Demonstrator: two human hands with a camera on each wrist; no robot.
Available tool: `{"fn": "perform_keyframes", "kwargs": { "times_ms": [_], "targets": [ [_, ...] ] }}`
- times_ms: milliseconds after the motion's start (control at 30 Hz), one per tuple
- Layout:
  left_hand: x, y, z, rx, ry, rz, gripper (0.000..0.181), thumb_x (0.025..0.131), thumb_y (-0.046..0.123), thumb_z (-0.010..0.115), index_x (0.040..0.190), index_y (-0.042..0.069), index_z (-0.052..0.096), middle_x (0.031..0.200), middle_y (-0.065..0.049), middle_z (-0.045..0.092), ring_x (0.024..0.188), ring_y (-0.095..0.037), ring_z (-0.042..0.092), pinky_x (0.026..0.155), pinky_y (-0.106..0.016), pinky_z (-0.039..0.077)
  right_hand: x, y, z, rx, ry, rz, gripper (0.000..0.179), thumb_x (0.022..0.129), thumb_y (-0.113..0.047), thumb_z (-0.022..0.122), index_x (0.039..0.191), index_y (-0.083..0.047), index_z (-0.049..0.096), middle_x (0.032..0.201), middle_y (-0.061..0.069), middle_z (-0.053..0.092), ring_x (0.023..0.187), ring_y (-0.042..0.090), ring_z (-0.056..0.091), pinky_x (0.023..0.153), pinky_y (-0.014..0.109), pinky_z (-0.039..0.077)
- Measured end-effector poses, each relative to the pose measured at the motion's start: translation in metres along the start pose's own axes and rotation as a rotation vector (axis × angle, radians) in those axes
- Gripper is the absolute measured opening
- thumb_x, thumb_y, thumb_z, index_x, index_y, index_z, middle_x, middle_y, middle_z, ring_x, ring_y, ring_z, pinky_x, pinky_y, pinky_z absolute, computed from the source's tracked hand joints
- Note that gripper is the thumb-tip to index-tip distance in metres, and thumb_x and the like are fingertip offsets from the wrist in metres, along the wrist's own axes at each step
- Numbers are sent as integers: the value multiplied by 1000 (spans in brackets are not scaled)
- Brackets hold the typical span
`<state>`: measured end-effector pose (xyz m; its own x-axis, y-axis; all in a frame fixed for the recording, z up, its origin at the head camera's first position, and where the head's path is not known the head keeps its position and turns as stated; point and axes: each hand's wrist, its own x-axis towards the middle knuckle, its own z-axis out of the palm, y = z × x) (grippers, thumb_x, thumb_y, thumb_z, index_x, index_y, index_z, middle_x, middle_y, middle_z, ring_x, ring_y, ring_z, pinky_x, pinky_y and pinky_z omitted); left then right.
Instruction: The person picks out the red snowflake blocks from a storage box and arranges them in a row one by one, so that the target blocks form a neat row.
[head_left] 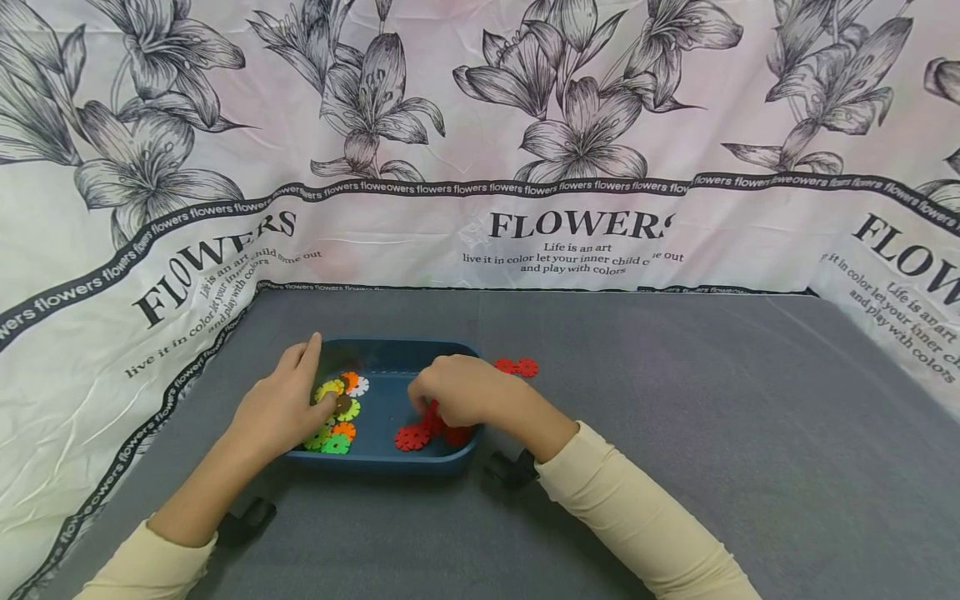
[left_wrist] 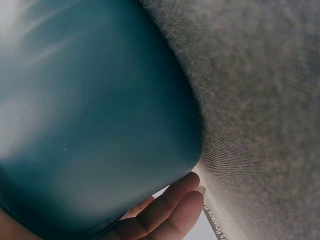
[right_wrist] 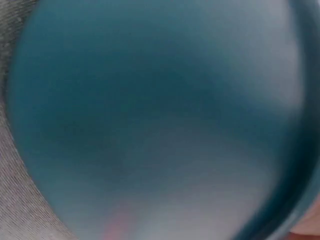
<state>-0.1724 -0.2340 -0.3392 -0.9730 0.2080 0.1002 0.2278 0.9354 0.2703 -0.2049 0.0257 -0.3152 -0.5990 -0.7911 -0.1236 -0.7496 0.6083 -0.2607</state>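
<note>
A blue plastic tray [head_left: 390, 465] stands on the grey cloth. My left hand [head_left: 277, 412] grips its left side, the thumb inside and the fingers [left_wrist: 172, 212] outside against the wall. Beside that thumb, yellow, green, orange and white flower-shaped discs [head_left: 335, 443] lie in the tray's left part. Over the tray's right end, my right hand [head_left: 465, 392] reaches down with bent fingers and pinches a red flower-shaped disc [head_left: 432, 414]; its fingertips are partly hidden. More red discs [head_left: 412, 437] lie below it. The right wrist view shows mostly the tray's outer wall [right_wrist: 150, 100].
Two red discs [head_left: 517, 367] lie on the grey cloth [head_left: 675, 400] just right of the tray. A white sheet with printed flowers [head_left: 585, 133] hangs behind and along the left side. Black wrist straps [head_left: 512, 469] show at the forearms.
</note>
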Motion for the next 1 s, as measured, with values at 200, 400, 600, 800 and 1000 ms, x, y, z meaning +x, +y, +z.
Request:
{"fn": "perform_keyframes", "kwargs": {
  "times_ms": [200,400,600,800,1000],
  "targets": [
    [-1,1,0,-5,-3,-3,86,93,22,64,157,-7,15,150,-34,30,55,-23,49,51,-40,41,-6,6,-10,99,5,-30,26,93,8,58,100,-11,75,98,1,69,80,14,56,61,23,47],
    [-1,1,0,-3,-2,1,86,93,22,64,157,-8,15,149,-34,31,56,-23,50,53,-41,43,-15,18,-21,243,32,-57,26,93,10,56,107,-5,73,94,4,69,77,15,59,66,25,49],
    [-1,0,0,-8,2,5,86,93,22,64,157,-7,15,150,-33,30,53,-22,47,51,-39,41,-22,25,-35,275,92,-48,14,92,2,66,98,-8,73,87,-3,70,79,10,63,71,27,52],
    [-2,0,0,-12,6,8,85,93,22,63,157,-7,15,150,-33,30,51,-21,45,50,-38,39,-31,32,-46,295,156,-35,11,92,-1,69,95,-11,73,86,-5,70,72,10,62,66,28,51],
    [-2,0,1,-15,1,5,86,94,22,63,158,-6,13,150,-33,30,50,-21,44,49,-37,38,-41,40,-53,355,173,-16,16,96,4,61,102,-6,71,89,-1,71,58,17,61,59,31,51]
  ]
}}
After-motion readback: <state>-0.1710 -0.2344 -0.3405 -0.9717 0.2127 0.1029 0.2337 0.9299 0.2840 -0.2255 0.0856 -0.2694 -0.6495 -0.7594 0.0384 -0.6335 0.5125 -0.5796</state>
